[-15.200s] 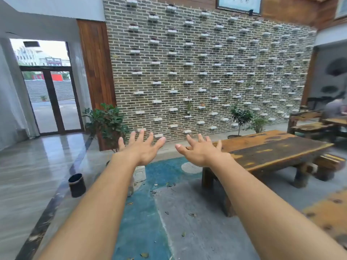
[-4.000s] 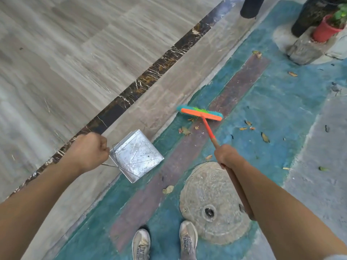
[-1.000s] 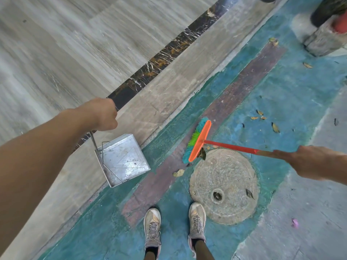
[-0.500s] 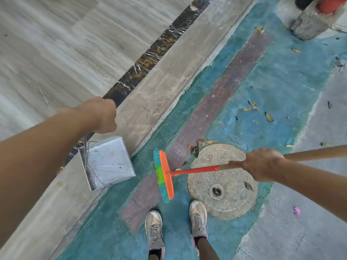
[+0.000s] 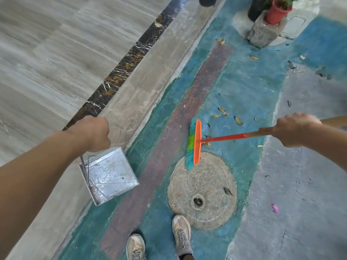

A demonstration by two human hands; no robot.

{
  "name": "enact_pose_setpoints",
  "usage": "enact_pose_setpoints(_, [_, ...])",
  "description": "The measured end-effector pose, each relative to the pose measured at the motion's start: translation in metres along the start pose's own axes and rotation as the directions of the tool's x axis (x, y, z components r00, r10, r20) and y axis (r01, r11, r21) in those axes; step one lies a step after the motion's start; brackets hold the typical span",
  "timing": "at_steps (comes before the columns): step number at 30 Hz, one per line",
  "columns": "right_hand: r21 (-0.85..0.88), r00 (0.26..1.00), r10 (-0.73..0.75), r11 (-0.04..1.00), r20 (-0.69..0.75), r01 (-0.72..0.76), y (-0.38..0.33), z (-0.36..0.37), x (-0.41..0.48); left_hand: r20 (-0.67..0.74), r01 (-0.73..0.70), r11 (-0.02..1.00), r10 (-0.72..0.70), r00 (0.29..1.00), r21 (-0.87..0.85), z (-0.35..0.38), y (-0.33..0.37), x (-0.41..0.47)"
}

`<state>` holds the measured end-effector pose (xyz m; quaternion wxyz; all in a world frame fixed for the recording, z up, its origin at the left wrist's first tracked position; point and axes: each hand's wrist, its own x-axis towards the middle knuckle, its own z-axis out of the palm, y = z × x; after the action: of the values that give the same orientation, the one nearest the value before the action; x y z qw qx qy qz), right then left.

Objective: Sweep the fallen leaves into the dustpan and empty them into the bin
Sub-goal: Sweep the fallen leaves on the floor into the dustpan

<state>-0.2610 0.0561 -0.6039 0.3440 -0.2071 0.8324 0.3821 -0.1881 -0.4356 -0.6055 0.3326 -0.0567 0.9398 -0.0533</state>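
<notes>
My left hand (image 5: 92, 133) grips the thin upright handle of a metal dustpan (image 5: 108, 174), whose tray sits low on the floor to my left. My right hand (image 5: 294, 131) holds the wooden handle of a broom; its orange head with green and teal bristles (image 5: 194, 144) stands on the blue floor at the top edge of a round stone cover (image 5: 202, 190). A few brown leaves (image 5: 222, 112) lie just beyond the broom head, two more sit right behind it, and one leaf (image 5: 228, 191) lies on the cover.
My two shoes (image 5: 181, 235) stand at the bottom by the cover. A red flower pot (image 5: 277, 12) on a stone block (image 5: 262, 32) stands at the top right, a black bin's base (image 5: 207, 0) at the top edge. More leaves (image 5: 254, 57) lie further off. A dark marble strip (image 5: 122, 66) runs diagonally.
The broom head has swung back from near my feet, up and right to the cover's far edge. My right hand moved right along the handle. The dustpan stays held at my left.
</notes>
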Motion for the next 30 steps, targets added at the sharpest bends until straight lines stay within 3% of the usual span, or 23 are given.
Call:
enact_pose_setpoints(9, [0.083, 0.968, 0.249, 0.965, 0.015, -0.249, 0.074, 0.075, -0.018, 0.014, -0.087, 0.995, 0.086, 0.996, 0.044, -0.028, 0.096, 0.022])
enact_pose_setpoints(14, [0.315, 0.917, 0.390, 0.863, 0.080, -0.394, 0.120, 0.144, -0.051, 0.004, -0.181, 0.975, 0.182, 0.983, 0.130, -0.047, 0.159, 0.042])
enact_pose_setpoints(20, [0.486, 0.925, 0.358, 0.791, 0.123, -0.371, 0.112, 0.205, -0.080, 0.011, -0.220, 0.965, 0.221, 0.975, 0.140, -0.071, 0.231, 0.058])
enact_pose_setpoints(30, [0.418, 0.929, 0.256, 0.837, 0.269, -0.352, 0.051, 0.251, -0.110, -0.025, -0.361, 0.877, 0.388, 0.921, 0.317, -0.108, 0.294, 0.084])
